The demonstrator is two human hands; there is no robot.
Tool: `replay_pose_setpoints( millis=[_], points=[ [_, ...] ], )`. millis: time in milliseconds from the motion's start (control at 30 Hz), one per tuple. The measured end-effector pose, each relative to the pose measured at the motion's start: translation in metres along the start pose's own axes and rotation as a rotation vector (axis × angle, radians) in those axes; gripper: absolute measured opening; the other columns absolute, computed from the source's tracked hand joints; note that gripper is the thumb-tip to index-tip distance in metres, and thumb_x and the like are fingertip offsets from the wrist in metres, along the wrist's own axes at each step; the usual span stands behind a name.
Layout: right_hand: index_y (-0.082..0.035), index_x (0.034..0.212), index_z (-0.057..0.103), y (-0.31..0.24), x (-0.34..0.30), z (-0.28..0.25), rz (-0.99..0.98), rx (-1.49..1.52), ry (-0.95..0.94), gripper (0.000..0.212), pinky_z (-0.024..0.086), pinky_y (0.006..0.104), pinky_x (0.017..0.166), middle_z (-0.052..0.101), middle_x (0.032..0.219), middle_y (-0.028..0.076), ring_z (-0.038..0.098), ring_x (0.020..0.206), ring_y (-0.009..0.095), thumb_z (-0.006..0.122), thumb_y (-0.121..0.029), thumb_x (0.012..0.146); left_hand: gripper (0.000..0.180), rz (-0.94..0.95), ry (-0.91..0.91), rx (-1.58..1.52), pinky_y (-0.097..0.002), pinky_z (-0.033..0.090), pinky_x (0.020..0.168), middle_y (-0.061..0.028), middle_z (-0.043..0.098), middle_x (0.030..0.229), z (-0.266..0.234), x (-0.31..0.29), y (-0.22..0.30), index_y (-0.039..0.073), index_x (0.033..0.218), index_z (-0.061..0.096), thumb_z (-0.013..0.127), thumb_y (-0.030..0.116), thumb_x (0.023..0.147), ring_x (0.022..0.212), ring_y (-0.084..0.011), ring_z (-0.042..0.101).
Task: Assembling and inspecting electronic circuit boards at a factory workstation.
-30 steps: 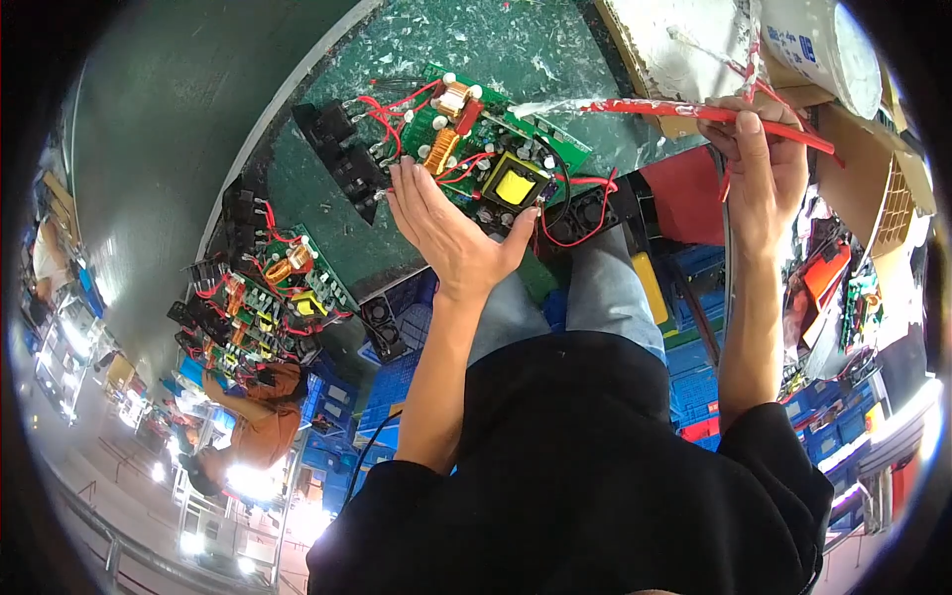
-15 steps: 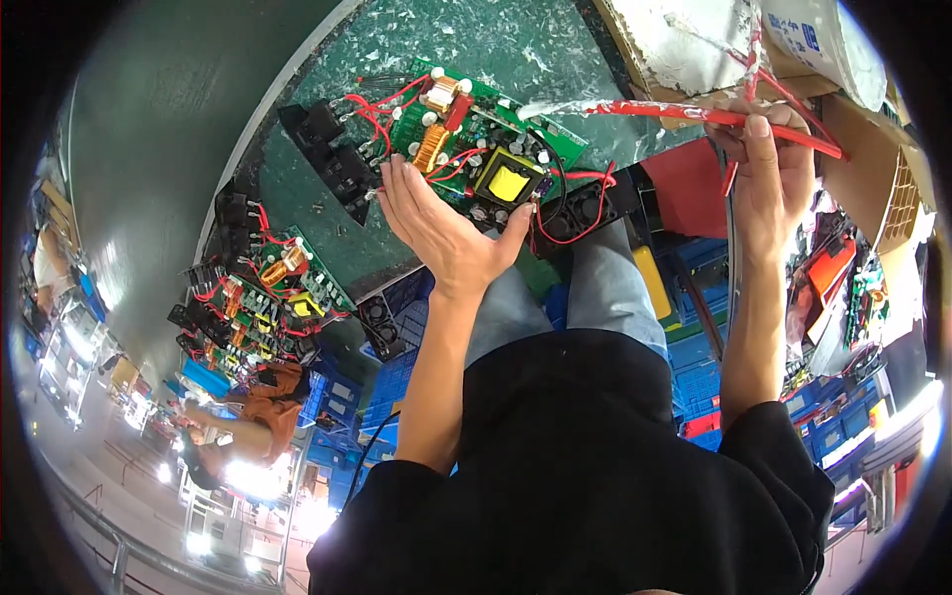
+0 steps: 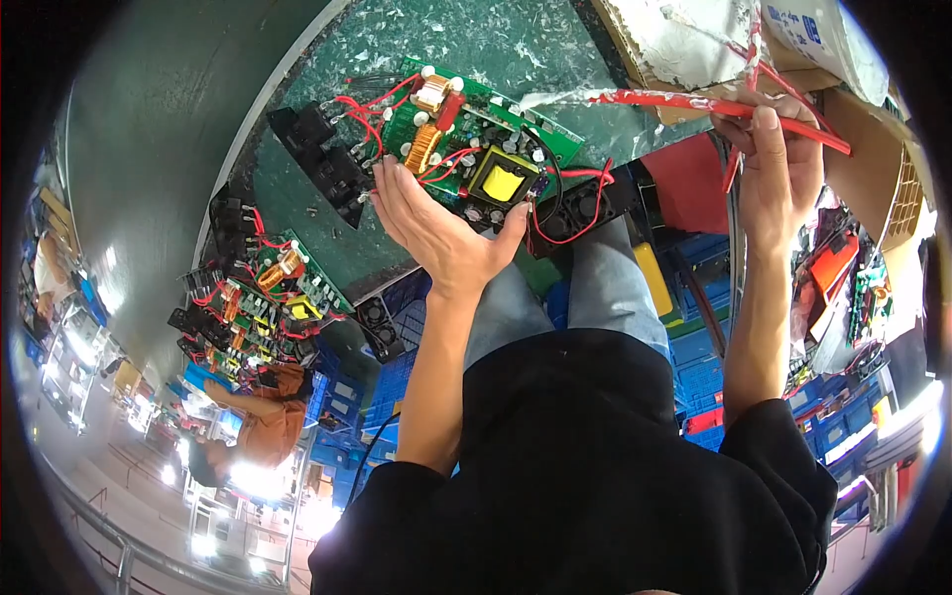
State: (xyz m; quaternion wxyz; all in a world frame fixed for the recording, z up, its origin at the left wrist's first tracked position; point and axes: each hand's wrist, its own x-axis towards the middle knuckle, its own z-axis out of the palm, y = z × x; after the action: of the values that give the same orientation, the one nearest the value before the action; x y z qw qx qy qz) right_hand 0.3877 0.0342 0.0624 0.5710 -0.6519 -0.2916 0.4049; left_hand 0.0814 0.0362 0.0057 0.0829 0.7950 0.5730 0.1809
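A green circuit board lies on the worktop, carrying a yellow-cored transformer, copper coils and red wires. Along its near edge rests my left hand, open, with fingers stretched together and thumb apart; what the fingertips press on is partly hidden. My right hand is closed around a red stick coated in white paste. The stick's white tip is over the board's far right part; whether it touches is unclear. Black sockets wired to the board lie at its left, and a black fan at its near right.
More wired boards are crowded on the worktop at left. A paste-smeared cardboard box, another red stick and a white tub stand at the far right. Blue crates are below. Another person works at lower left.
The board and its sockets have shifted slightly left. The red stick's tip has moved a little away from me, while my right hand has shifted slightly right. My left hand stays at the board's near edge.
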Motion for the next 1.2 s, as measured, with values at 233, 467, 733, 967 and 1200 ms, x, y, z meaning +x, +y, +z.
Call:
replay_pose_setpoints(
  millis=[233,467,733,967,1200],
  points=[
    [0.0,0.111,0.052,0.001,-0.003,0.004,0.019,0.038,-0.009,0.014,0.058,0.0414,0.087,0.064,0.11,0.018,0.067,0.097,0.025,0.051,-0.01,0.101,0.116,-0.003,0.001,-0.005,-0.0591,0.018,0.113,-0.0317,0.03,0.148,0.002,-0.001,0.0,-0.013,0.145,0.021,0.059,0.073,0.078,0.139,-0.046,0.03],
    [0.002,0.111,0.051,-0.006,-0.004,-0.004,-0.055,0.056,0.066,0.017,0.059,0.0426,0.084,0.065,0.107,0.02,0.067,0.095,0.025,0.057,-0.009,0.098,0.115,0.01,0.013,0.012,-0.0584,0.019,0.114,-0.0321,0.031,0.147,0.001,0.0,-0.001,-0.014,0.144,0.022,0.059,0.072,0.078,0.138,-0.046,0.03],
    [0.001,0.109,0.05,-0.004,-0.005,-0.004,0.035,0.058,0.011,0.014,0.059,0.0423,0.086,0.066,0.106,0.02,0.067,0.095,0.027,0.055,-0.009,0.099,0.114,-0.001,0.021,0.011,-0.058,0.02,0.113,-0.0318,0.033,0.146,0.003,0.001,0.001,-0.014,0.144,0.023,0.058,0.073,0.078,0.138,-0.0461,0.031],
    [-0.002,0.113,0.052,0.002,-0.004,-0.008,0.01,0.054,-0.002,0.014,0.057,0.0409,0.087,0.065,0.111,0.018,0.067,0.099,0.025,0.053,-0.008,0.1,0.113,0.009,0.03,0.03,-0.0578,0.021,0.113,-0.032,0.033,0.146,0.003,-0.001,-0.001,-0.014,0.144,0.024,0.056,0.073,0.078,0.137,-0.0458,0.032],
    [-0.001,0.114,0.051,0.001,-0.006,-0.012,-0.036,0.093,-0.058,0.015,0.057,0.0426,0.089,0.065,0.113,0.02,0.066,0.101,0.026,0.052,-0.005,0.1,0.114,0.007,0.032,0.011,-0.058,0.022,0.113,-0.0321,0.032,0.146,0.006,-0.002,-0.001,-0.013,0.144,0.024,0.057,0.073,0.078,0.137,-0.0461,0.032]
  ],
)
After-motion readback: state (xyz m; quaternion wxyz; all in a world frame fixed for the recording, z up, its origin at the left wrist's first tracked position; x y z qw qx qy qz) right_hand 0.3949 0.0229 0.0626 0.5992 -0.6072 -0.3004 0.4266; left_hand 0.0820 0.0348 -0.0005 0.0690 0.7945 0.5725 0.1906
